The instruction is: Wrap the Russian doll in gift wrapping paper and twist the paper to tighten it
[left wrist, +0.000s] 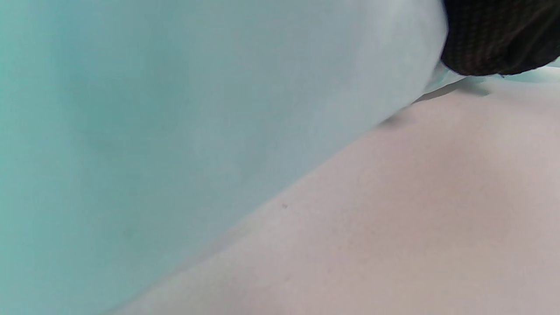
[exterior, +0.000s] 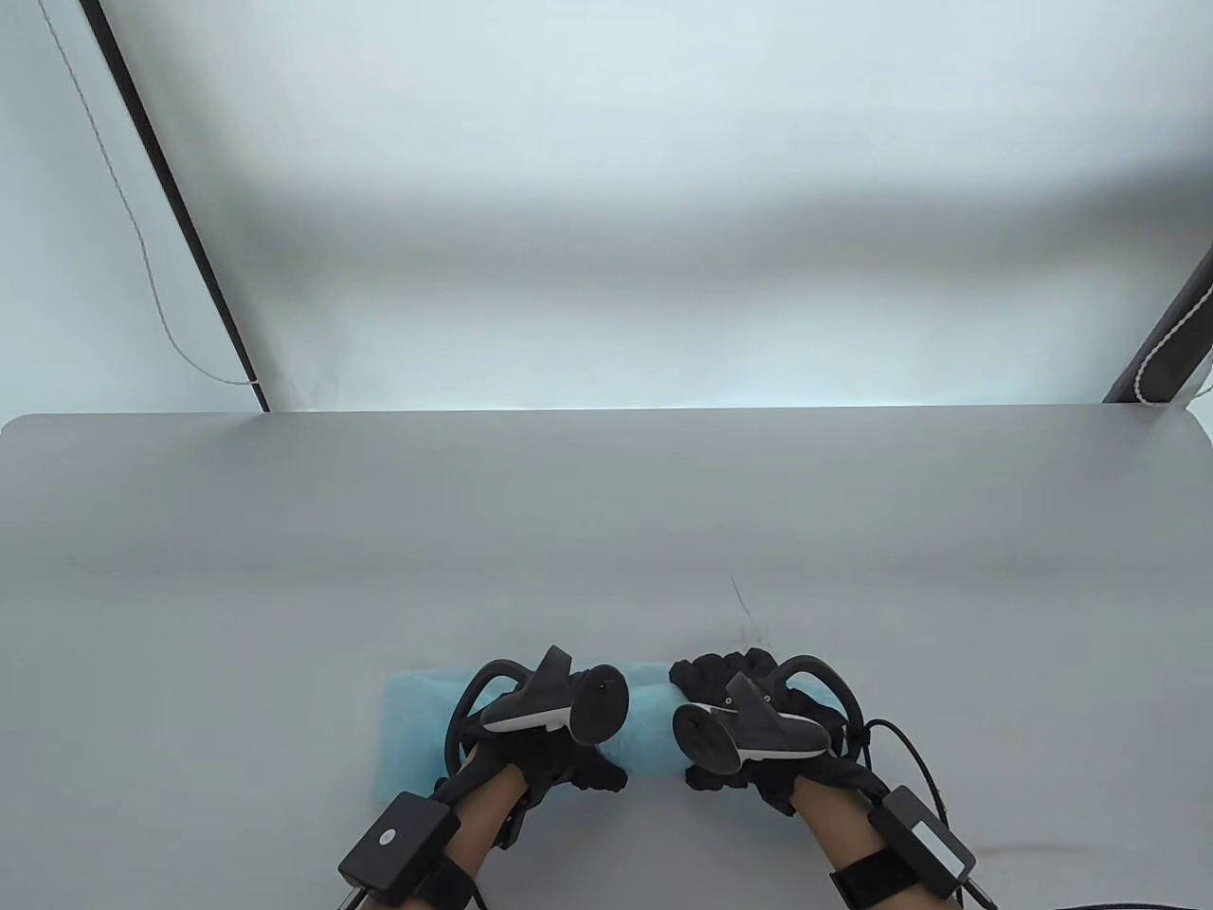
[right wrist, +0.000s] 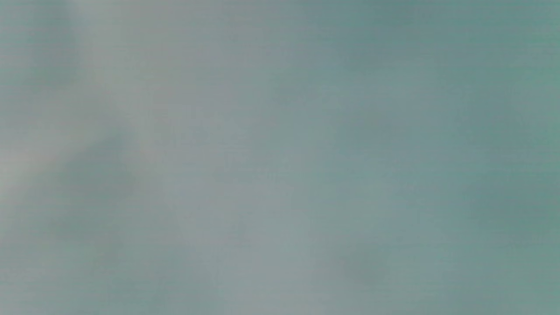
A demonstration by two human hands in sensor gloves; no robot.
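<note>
Near the front edge of the grey desk [exterior: 606,531] lies a roll of light blue wrapping paper [exterior: 417,720], lying crosswise, with both hands on it. The left hand [exterior: 550,749] sits on the middle-left part of the roll, its gloved fingers [exterior: 597,773] curled over the near side of the paper. The right hand [exterior: 749,720] closes over the right end, fingers [exterior: 711,673] bent down over the far side, so each hand grips the paper. Between the hands a rounded, bulging stretch of paper shows; the Russian doll is probably inside there, but it is fully covered and cannot be seen. To the left of the left hand the paper lies flatter on the desk. In the left wrist view the blue paper [left wrist: 175,131] fills most of the frame, resting on the pale desk [left wrist: 393,218], with a dark gloved fingertip [left wrist: 494,39] on it at the top right corner. The right wrist view gives only a blurred blue-grey surface.
</note>
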